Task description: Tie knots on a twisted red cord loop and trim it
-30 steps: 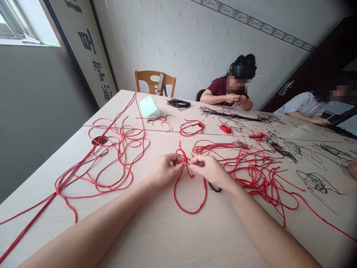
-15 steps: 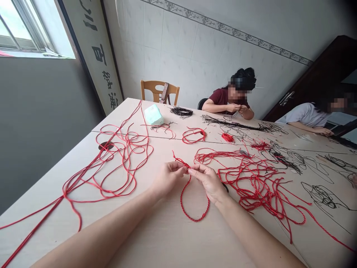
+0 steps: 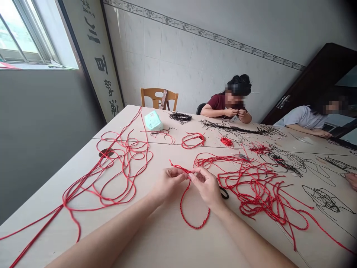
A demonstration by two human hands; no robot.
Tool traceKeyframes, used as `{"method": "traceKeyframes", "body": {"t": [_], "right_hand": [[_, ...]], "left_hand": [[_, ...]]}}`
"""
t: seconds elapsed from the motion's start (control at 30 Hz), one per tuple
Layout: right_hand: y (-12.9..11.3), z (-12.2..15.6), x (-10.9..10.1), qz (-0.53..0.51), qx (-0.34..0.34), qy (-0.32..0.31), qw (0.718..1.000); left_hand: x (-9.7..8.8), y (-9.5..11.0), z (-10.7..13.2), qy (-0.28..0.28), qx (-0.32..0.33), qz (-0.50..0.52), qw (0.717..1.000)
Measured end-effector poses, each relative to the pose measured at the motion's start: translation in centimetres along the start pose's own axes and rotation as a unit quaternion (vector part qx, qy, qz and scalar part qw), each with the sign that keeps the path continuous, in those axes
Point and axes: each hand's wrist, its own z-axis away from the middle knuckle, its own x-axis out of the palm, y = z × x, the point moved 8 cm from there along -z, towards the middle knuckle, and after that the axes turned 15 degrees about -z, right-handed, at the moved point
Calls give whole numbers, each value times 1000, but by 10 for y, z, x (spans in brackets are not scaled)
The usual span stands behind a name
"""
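Between my two hands is a twisted red cord (image 3: 194,227), its loop hanging down toward me over the table. My left hand (image 3: 173,181) pinches the knotted part, and a short tail of the cord sticks out past its fingers to the upper left. My right hand (image 3: 205,185) has thumb and forefinger closed on the cord right beside the left fingertips. The exact spot where the fingers meet is partly covered. Just right of my right wrist lies a small black ring (image 3: 224,192) on the table.
Long smooth red cords (image 3: 83,182) sprawl over the left side. A tangle of twisted red cords (image 3: 259,190) lies on the right, with black cords (image 3: 325,197) beyond. Farther back are a mint-green packet (image 3: 153,121) and a coiled red cord (image 3: 193,140). Two people sit across the table.
The view has tilted up slightly, so everything sits lower. My right fingers have shifted a little and bent more, and the black ring shows more fully. Both hands still hold the cord.
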Motion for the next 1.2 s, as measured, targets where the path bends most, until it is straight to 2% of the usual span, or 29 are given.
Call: {"method": "traceKeyframes", "body": {"t": [0.1, 0.33, 0.53, 0.67, 0.9, 1.07, 1.2], "right_hand": [[4, 1, 0, -21, 3, 5, 1000], [15, 2, 4, -112, 59, -7, 992], [15, 3, 12, -151, 88, -47, 983], [17, 4, 14, -142, 98, -63, 983], [12, 0, 12, -118, 102, -94, 983], [19, 0, 13, -149, 138, -96, 974], [25, 0, 14, -147, 140, -100, 974]], "left_hand": [[-1, -3, -1, 4, -5, -27, 1000], [-3, -10, -6, 7, 4, -52, 999], [-8, -7, -5, 35, 22, -123, 992], [-11, 1, -4, 54, 48, -186, 980], [-11, 6, -2, 44, 42, -226, 972], [-12, 8, -1, 62, 45, -296, 952], [-10, 8, 2, 63, 33, -326, 943]]}}
